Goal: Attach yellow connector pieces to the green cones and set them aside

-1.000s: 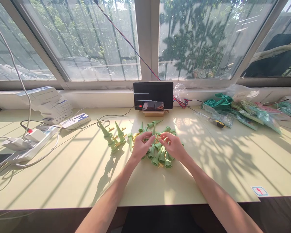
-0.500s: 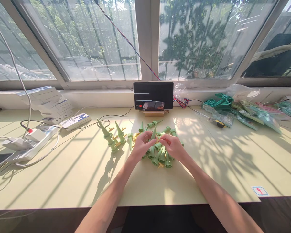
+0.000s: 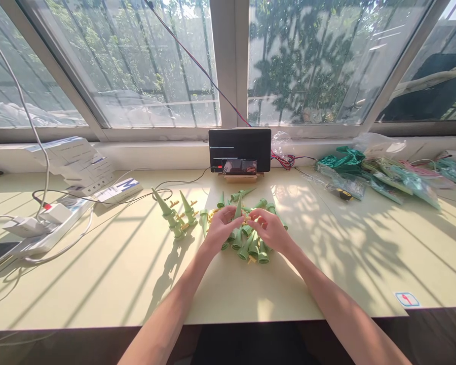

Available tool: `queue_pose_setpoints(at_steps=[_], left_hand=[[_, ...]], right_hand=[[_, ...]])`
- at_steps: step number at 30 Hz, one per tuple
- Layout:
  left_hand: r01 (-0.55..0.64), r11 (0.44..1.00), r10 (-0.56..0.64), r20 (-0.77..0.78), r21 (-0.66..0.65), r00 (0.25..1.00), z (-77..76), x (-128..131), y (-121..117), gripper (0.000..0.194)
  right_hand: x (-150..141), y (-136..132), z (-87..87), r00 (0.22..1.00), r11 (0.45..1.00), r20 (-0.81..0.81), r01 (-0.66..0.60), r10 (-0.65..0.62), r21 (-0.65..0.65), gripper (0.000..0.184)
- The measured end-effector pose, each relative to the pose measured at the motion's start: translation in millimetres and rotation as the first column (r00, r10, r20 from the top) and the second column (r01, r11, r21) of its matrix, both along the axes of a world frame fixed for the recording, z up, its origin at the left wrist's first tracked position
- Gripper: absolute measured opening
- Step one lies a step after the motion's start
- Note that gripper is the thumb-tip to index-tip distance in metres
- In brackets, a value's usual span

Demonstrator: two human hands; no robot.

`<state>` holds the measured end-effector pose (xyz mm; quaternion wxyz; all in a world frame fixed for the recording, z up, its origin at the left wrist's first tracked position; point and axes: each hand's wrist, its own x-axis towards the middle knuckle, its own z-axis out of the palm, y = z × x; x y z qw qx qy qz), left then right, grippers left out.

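Note:
My left hand (image 3: 219, 228) is closed on a green cone spike (image 3: 238, 207) that points up and away. Close beside it, my right hand (image 3: 269, 229) pinches a small yellow piece (image 3: 247, 219) at the side of that spike. Both hands hover over a pile of green cone spikes (image 3: 252, 246) and loose yellow pieces lying on the pale table (image 3: 114, 274). Two spikes fitted with yellow pieces (image 3: 177, 215) stand upright to the left of my left hand.
A dark tablet (image 3: 239, 148) with a phone (image 3: 239, 166) in front stands by the window. A power strip (image 3: 41, 228), cables and a white box (image 3: 117, 190) lie at the left. Green plastic bags (image 3: 368, 172) lie at the back right. The table's front edge is near my forearms.
The green spike in my left hand has tilted more upright. Both hands stayed almost in place over the pile, with my right fingers working at the spike's side.

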<state>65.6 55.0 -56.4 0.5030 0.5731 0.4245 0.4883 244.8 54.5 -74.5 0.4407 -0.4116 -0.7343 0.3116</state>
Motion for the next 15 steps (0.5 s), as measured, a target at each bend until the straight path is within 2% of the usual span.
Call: queue_pose_setpoints(at_steps=[9, 15], left_hand=[[0.023, 1.0, -0.023, 0.007, -0.011, 1.0, -0.8, -0.7, 0.0, 0.031], [0.061, 0.998, -0.061, 0.014, -0.035, 0.998, -1.3, -1.1, -0.5, 0.03]], right_hand=[[-0.7, 0.5, -3.6, 1.0, 1.0, -0.003, -0.021, 0.021, 0.003, 0.02], [-1.0, -0.6, -3.9, 0.999, 0.999, 0.035, -0.038, 0.038, 0.024, 0.033]])
